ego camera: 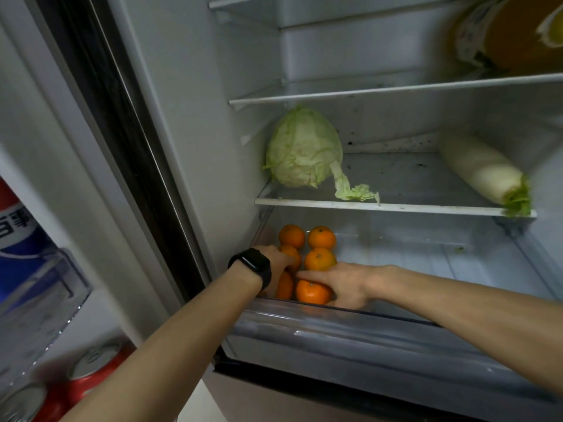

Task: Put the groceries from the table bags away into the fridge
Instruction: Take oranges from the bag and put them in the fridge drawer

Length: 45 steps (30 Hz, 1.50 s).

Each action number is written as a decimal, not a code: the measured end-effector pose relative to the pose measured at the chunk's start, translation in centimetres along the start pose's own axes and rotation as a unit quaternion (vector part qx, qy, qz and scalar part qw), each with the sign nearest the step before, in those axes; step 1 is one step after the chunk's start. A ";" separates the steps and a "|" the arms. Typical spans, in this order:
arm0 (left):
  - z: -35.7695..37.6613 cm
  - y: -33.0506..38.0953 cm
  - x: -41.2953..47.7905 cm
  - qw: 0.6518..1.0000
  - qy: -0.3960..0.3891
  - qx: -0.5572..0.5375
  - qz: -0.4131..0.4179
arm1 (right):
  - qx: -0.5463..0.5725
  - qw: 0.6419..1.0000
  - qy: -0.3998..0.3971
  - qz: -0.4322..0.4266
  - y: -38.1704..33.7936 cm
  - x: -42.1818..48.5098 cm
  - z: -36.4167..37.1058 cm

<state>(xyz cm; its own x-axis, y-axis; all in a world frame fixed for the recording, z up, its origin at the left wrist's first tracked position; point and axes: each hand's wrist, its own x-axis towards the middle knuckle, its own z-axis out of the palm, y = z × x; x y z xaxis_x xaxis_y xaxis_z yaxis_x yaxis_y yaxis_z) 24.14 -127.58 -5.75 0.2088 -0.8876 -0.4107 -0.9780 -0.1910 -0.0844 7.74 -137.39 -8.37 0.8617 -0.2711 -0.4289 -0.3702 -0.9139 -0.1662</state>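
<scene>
In the head view, the fridge (189, 123) stands open and both arms reach into the clear drawer (335, 315) at its bottom. Six oranges (321, 237) lie packed in two rows against the drawer's left wall. The left hand (275, 263), with a black watch (253, 263) on its wrist, is down among the left row; its fingers are hidden behind the hand, so whether they grip a fruit cannot be told. The right hand (341, 283) comes in from the right and rests on the near orange (312, 292), fingers stretched flat across its top. On the shelf (396, 206) just above the drawer, a cabbage (304, 147) sits at the left and a white radish (481, 172) lies at the right. The door on the left holds a cola bottle (12, 233) and, lower, red cans (94, 370).
</scene>
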 end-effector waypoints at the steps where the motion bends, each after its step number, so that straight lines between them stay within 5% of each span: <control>1: -0.1 0.1 0.0 1.000 -0.008 0.002 -0.002 | 0.002 1.000 0.004 0.001 0.0 -0.1 -0.1; 7: -0.8 0.5 -0.7 1.000 -0.014 -0.002 -0.011 | 0.042 0.999 0.004 0.026 -1.0 -1.9 -3.0; 12: -2.1 0.4 -2.6 0.998 0.033 -0.055 -0.005 | 0.043 0.974 0.209 0.074 -0.9 -7.6 -7.7; 15: -3.1 0.9 -4.3 0.987 0.150 -0.058 -0.002 | 0.109 0.933 0.326 0.110 -1.0 -11.5 -7.2; 20: -2.3 3.4 -7.9 0.883 0.408 -0.222 0.072 | 0.129 0.834 0.521 0.123 -3.5 -15.2 -1.6; 24: 1.4 6.7 -9.6 0.810 0.548 -0.205 0.051 | 0.064 0.771 0.609 0.174 -5.5 -16.2 3.8; 27: 4.4 8.0 -10.1 0.775 0.611 -0.153 0.040 | 0.014 0.731 0.638 0.243 -6.5 -16.4 7.8; 31: 8.6 8.7 -9.6 0.763 0.637 -0.096 0.057 | -0.052 0.719 0.623 0.303 -6.3 -15.6 12.1; 39: 11.6 8.1 -7.6 0.725 0.685 -0.052 0.052 | -0.078 0.643 0.704 0.290 -4.8 -12.3 14.2; 45: 9.8 7.7 -5.6 0.688 0.723 -0.046 0.051 | -0.110 0.624 0.722 0.278 -2.7 -11.7 12.6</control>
<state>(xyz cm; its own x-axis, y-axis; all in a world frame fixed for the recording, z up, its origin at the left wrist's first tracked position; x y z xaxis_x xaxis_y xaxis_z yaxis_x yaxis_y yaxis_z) 15.37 -119.95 -12.97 -0.0113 -0.3758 0.9266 -0.9973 -0.0628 -0.0377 -5.74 -127.98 -14.08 0.0932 -0.4090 0.9078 -0.8319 -0.5329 -0.1547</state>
